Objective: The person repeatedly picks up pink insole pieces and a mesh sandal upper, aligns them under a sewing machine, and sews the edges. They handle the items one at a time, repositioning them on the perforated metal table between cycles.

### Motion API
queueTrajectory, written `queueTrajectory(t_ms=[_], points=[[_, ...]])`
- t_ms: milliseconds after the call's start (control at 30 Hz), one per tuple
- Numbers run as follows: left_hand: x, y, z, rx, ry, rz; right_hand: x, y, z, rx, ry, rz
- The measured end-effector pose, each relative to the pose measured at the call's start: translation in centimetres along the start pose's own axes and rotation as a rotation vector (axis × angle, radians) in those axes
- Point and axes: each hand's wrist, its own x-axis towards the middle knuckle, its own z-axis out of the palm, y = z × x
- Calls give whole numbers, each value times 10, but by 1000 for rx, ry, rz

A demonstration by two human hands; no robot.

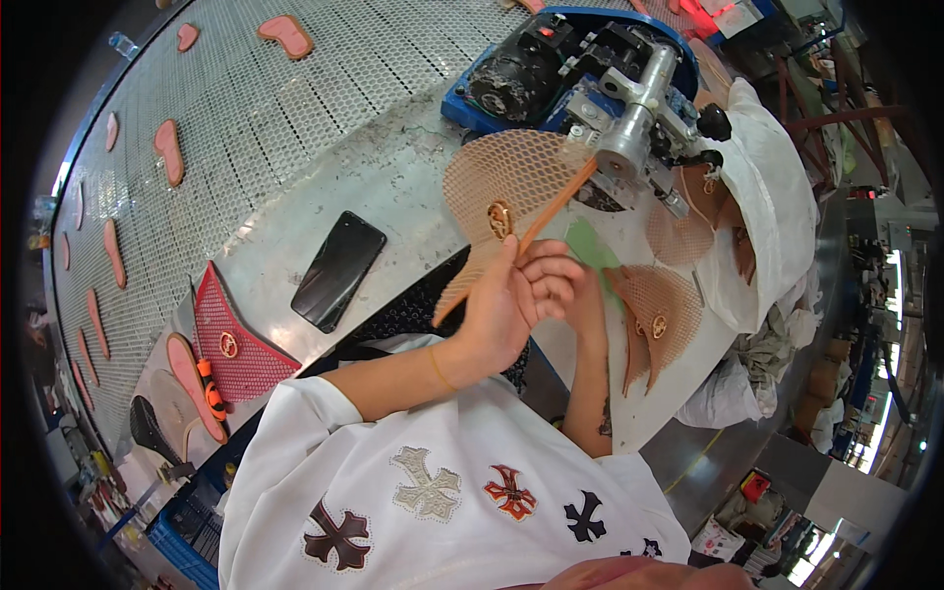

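My left hand (511,300) is raised over the metal table (393,187), shut on a tan mesh shoe upper (506,177) that has a gold ornament (500,218) and an orange-brown edge strip. The upper's top edge lies against the nozzle of a blue and silver machine (619,108). My right hand (590,295) sits just behind the left hand's fingers and is mostly hidden by them. Its grip cannot be made out.
A black phone (339,270) lies on the table to the left, beyond it a red mesh upper (236,349) and an orange tool (208,385). More tan uppers (659,310) and a white cloth (777,206) lie right. Pink insoles (169,152) ride a mesh conveyor (265,108).
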Motion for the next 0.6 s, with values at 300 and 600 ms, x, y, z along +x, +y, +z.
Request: queueTrajectory(t_ms=[300,600], points=[[3,180,-23,619,172,967,-9,8,21,-127,196,43],[173,333,-6,2151,872,1276,-7,8,24,-21,209,115]])
